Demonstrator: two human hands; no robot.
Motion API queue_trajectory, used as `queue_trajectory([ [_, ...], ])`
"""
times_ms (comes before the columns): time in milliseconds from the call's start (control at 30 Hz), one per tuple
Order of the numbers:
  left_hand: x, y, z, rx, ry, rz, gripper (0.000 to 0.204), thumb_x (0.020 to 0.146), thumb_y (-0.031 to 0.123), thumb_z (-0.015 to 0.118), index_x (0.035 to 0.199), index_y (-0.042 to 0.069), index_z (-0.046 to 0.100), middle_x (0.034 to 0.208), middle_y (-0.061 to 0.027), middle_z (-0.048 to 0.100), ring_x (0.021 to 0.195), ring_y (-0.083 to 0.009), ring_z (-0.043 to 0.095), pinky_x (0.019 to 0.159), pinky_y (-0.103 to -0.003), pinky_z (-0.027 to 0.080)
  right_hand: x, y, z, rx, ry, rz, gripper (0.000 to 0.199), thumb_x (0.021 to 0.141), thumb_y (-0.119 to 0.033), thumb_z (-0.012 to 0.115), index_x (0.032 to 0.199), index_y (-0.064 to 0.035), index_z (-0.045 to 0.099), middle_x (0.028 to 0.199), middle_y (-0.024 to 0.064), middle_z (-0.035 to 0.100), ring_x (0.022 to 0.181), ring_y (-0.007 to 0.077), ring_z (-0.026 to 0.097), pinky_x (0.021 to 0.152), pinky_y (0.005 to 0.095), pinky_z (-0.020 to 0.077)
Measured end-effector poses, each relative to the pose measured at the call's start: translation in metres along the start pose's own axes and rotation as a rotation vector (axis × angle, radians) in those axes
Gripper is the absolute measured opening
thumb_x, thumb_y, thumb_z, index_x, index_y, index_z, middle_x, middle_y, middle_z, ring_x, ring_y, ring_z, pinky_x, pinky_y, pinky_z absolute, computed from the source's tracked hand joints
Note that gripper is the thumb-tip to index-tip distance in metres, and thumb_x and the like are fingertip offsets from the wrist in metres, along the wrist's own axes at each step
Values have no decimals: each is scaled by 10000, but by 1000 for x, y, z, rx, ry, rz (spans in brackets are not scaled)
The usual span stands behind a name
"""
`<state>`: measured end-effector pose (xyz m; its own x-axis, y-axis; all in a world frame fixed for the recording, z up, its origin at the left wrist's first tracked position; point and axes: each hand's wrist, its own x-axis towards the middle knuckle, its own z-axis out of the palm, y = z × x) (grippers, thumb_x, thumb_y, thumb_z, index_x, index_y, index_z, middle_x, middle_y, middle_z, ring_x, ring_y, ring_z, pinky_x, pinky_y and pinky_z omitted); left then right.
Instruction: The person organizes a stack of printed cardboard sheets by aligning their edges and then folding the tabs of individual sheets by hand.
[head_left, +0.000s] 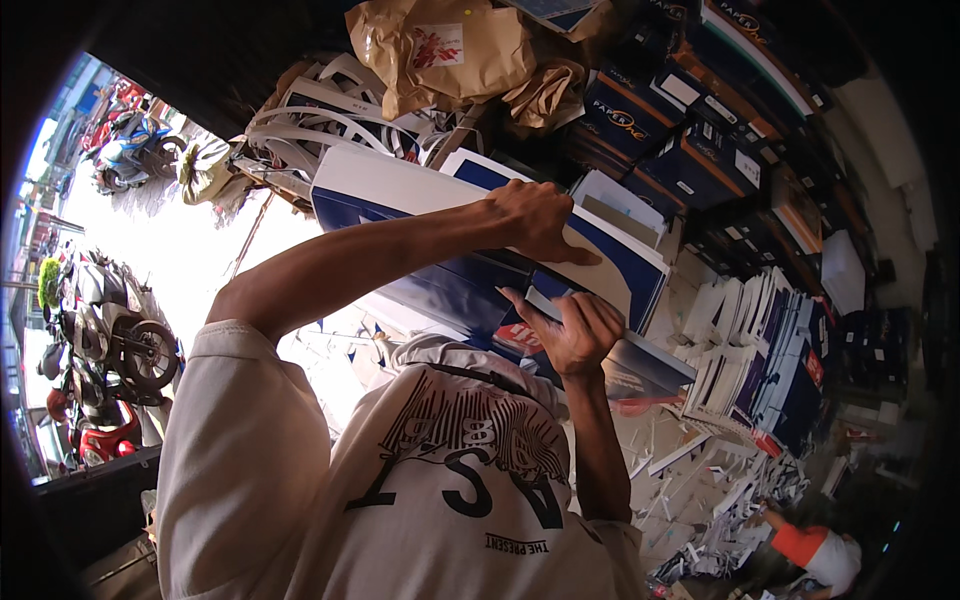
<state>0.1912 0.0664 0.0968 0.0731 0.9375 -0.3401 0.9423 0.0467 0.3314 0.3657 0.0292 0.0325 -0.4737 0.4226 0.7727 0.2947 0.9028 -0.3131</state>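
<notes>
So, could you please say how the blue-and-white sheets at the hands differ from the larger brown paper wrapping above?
The blue-and-white sheets are mostly smooth; the brown paper wrapping is crumpled. Left hand and right hand touch the sheets, not the wrapping. Both show white, the wrapping on its label.

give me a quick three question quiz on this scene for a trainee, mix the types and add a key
1. Multiple choice: on which side of the picture do the motorcycles stand? (a) left (b) right (c) lower middle
2. True or false: the left hand is lower in the picture than the right hand.
3. Short answer: which two colours stand out on the large sheets at the hands?

Key: 1. a. 2. False, it is higher up. 3. Blue and white.
</notes>
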Motion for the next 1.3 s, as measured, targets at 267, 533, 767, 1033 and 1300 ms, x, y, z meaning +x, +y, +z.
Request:
queue_trajectory([
  [267,14,-4,10,-93,-204,-97,893,683,787,649,1027,-36,699,933,-194,704,916,-347,701,769,-441,557,-1,-3,-4,1,-22,17,468,623,-279,933,555,-75,517,503,18,436,441,179,457,430,290,358],
  [533,-41,-27,-66,-120,-500,242,752,660,649,794,1124,65,695,1036,-162,710,974,-304,677,899,-374,515,-4,-12,-18,-74,-34,111,512,650,-390,902,579,-80,500,554,32,496,498,209,510,482,321,395],
  [767,-118,-107,-72,-56,-310,253,661,630,264,882,1224,90,649,1149,-118,647,1115,-298,600,935,-415,486,46,-86,-81,112,-439,312,420,687,-287,883,909,-17,650,863,90,672,787,256,664,688,372,537],
  [1033,-177,-136,-49,-77,501,186,883,493,369,941,1274,132,603,1280,-106,604,1218,-292,542,1052,-479,426,125,-55,-29,359,-1094,509,302,837,-222,753,924,44,637,885,208,712,820,353,712,697,380,543],
  [1300,-174,-179,119,-1375,884,-151,650,987,544,461,1412,52,457,1394,-95,493,1316,-213,413,1119,-369,286,152,-41,-30,180,-1258,564,300,822,-243,775,844,26,643,822,224,712,725,265,732,644,364,545],
])
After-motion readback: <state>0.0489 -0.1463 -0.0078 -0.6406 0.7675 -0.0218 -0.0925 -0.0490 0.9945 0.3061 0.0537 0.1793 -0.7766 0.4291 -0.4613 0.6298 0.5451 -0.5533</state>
